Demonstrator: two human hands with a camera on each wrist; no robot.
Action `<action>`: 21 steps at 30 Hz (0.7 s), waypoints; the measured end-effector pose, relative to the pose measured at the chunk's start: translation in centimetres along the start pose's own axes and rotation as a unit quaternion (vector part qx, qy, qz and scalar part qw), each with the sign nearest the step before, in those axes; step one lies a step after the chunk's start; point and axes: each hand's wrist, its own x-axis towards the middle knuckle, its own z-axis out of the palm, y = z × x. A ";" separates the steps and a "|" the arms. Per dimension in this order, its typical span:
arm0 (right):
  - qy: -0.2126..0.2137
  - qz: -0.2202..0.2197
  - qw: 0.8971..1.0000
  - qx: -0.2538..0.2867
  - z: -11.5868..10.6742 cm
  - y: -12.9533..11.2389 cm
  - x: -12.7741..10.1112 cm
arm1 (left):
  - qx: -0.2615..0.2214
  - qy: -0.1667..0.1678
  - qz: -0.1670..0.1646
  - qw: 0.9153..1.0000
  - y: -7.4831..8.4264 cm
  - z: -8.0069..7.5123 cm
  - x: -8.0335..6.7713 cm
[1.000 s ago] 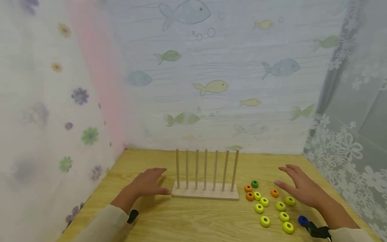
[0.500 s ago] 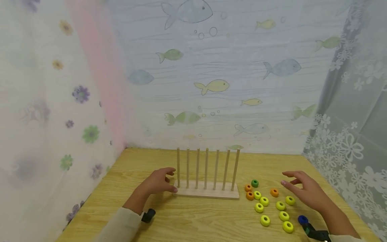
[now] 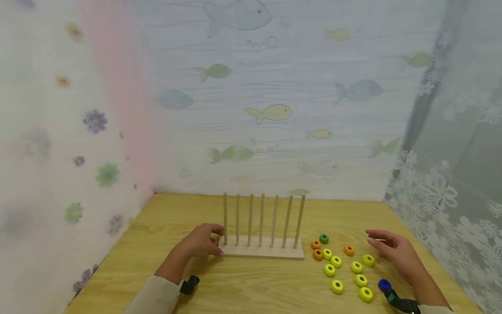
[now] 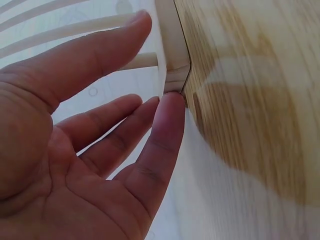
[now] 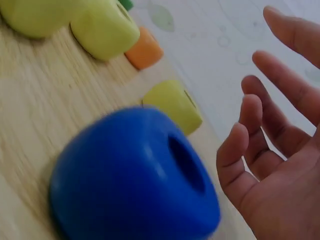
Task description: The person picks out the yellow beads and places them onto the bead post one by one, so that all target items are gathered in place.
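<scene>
Nearest to the camera, a blue wooden bead with a hole (image 3: 384, 285) is lying on the light wooden counter (image 3: 251, 288), just beside the wrist of the right hand (image 3: 392, 253). This hand is being held open above the counter, fingers relaxed and holding nothing, close to the scattered yellow ring beads (image 3: 345, 272); compared with a second ago it is being drawn lower and nearer to them, so a pick-up seems to be in preparation. A little farther, the left hand (image 3: 204, 242) is being pressed with straight fingers against the left end of the pale wooden peg rack (image 3: 262, 250), whereas earlier it was resting apart from the base. The rack is therefore being steadied, probably. All seven pegs are standing bare.
</scene>
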 end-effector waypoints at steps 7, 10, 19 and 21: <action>-0.042 0.015 0.998 0.034 -0.4 1.5 -0.5 | 0.009 -0.005 0.009 1.000 -0.4 0.1 0.3; -0.059 0.025 0.997 0.048 -0.8 1.8 -0.8 | 0.014 -0.002 0.007 1.000 -0.3 0.3 0.7; -0.082 0.044 0.994 0.066 -0.4 2.5 -0.4 | 0.004 -0.007 -0.018 1.000 -0.3 0.3 0.4; -0.094 0.046 0.993 0.060 -0.4 2.6 -0.4 | 0.005 -0.010 -0.021 1.000 -0.4 0.3 0.3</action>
